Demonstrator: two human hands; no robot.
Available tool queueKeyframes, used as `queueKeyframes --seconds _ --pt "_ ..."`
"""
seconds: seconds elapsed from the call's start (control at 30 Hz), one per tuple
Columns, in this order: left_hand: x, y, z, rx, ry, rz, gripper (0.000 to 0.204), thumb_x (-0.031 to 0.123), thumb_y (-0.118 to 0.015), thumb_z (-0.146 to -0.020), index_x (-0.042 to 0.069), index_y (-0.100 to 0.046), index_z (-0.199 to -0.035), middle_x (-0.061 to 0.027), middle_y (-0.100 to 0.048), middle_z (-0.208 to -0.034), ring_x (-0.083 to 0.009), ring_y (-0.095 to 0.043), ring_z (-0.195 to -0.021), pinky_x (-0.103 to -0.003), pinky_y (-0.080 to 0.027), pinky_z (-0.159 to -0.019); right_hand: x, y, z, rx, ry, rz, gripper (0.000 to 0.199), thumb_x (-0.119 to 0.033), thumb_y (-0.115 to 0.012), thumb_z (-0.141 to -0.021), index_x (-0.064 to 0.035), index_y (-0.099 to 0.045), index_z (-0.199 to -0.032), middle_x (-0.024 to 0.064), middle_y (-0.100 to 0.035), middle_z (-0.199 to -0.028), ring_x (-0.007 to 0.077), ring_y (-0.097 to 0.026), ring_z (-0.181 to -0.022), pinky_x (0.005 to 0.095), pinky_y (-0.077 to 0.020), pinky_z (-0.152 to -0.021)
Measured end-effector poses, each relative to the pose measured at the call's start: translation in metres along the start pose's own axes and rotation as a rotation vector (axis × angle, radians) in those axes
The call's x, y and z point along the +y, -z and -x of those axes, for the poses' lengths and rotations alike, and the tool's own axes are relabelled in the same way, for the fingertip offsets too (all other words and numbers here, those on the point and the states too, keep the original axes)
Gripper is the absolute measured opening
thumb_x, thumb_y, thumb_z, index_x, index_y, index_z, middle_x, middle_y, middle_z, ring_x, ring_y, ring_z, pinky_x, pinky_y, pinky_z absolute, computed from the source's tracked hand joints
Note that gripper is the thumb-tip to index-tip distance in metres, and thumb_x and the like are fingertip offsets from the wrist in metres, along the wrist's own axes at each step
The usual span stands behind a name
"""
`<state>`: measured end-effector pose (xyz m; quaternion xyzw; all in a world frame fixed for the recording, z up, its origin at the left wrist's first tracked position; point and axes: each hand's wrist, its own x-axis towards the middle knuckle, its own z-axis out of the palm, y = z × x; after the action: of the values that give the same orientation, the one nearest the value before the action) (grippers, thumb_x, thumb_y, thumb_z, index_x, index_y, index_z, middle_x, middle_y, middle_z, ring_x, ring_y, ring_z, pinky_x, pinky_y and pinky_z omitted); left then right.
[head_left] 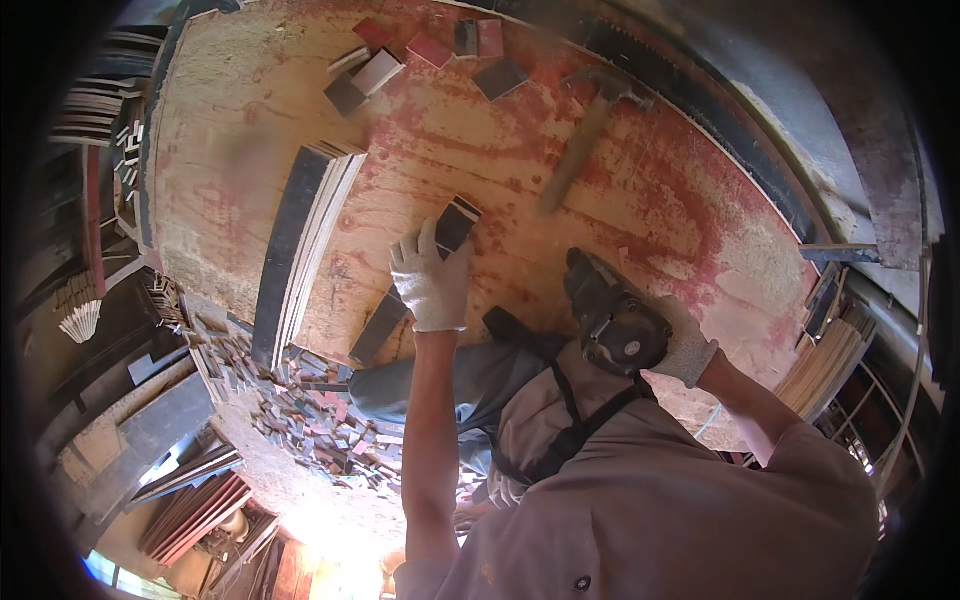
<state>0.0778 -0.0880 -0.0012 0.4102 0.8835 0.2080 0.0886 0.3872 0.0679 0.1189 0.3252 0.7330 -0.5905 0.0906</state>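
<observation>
Red-stained wood covers the worktable, and a pile of scraps lies below its near edge. Your left gloved hand is closed over a dark strip, which lies slantwise on the worktable, near its front edge; one end shows beyond your fingers, and the other appears to run out below your wrist. Your right gloved hand is wrapped around the rear of a black power tool, its fingertips hidden behind the body. Strip and tool are apart.

For good control, press the strip flat so that it cannot rock or turn. Set your left fingers well back from the tool's working end, which cannot be made out clearly. Settle the tool firmly in your palm before bringing it nearer, and check that your black strap hangs clear of it. The stack of boards stands to the left; the hammer and small blocks lie farther back. Leave them outside your working space.
</observation>
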Motion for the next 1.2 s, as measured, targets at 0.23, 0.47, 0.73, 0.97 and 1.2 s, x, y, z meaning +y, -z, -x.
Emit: queueKeyframes --seconds 0.23,0.47,0.73,0.97,1.2 --pt "-0.001 0.0 -0.005 -0.014 -0.035 -0.002 0.061 0.028 -0.091 -0.078 0.001 -0.068 -0.128 -0.0205 -0.068 -0.12 -0.0418 -0.063 -0.11 -0.054 -0.052 -0.095 -0.005 0.003 -0.003 -0.057 -0.009 0.101 0.075 -0.027 -0.093 -0.076 -0.0019 -0.063 -0.14 0.0169 -0.071 -0.129 0.0294 -0.07 -0.117 0.0398 -0.0567 -0.098" --pt "0.002 -0.003 -0.011 0.075 -0.079 -0.033 0.057 0.028 -0.093 -0.074 0.005 -0.071 -0.121 -0.0157 -0.068 -0.111 -0.0386 -0.065 -0.099 -0.053 -0.054 -0.086 0.006 0.001 0.008 -0.03 0.033 0.2 0.073 -0.04 -0.083 -0.082 -0.0046 -0.061 -0.142 0.0224 -0.065 -0.135 0.0407 -0.066 -0.121 0.0476 -0.0548 -0.1" --pt "0.003 0.002 -0.015 -0.044 -0.037 -0.015 0.057 0.029 -0.091 -0.075 0.002 -0.072 -0.121 -0.0188 -0.068 -0.113 -0.0406 -0.064 -0.106 -0.053 -0.054 -0.091 -0.003 0.0 -0.002 -0.09 -0.054 -0.052 0.069 -0.037 -0.08 -0.087 -0.0041 -0.06 -0.144 0.0234 -0.064 -0.139 0.0412 -0.064 -0.125 0.0464 -0.0534 -0.106" --pt "-0.001 -0.001 -0.021 0.016 -0.093 0.007 0.045 0.024 -0.09 -0.073 0.006 -0.074 -0.111 -0.0161 -0.068 -0.103 -0.0392 -0.064 -0.097 -0.053 -0.055 -0.083 -0.015 0.007 -0.002 -0.118 -0.138 -0.037 0.071 -0.036 -0.085 -0.086 -0.0037 -0.06 -0.144 0.0221 -0.063 -0.143 0.0367 -0.063 -0.131 0.0455 -0.0524 -0.109" --pt "-0.005 -0.001 -0.02 -0.049 -0.047 0.008 0.051 0.029 -0.09 -0.073 0.003 -0.073 -0.113 -0.0169 -0.067 -0.108 -0.0403 -0.063 -0.102 -0.052 -0.054 -0.088 0.029 -0.019 -0.006 -0.108 -0.15 0.076 0.094 -0.035 -0.092 -0.079 -0.0032 -0.044 -0.154 0.0145 -0.055 -0.156 0.0328 -0.051 -0.144 0.0452 -0.0403 -0.121"
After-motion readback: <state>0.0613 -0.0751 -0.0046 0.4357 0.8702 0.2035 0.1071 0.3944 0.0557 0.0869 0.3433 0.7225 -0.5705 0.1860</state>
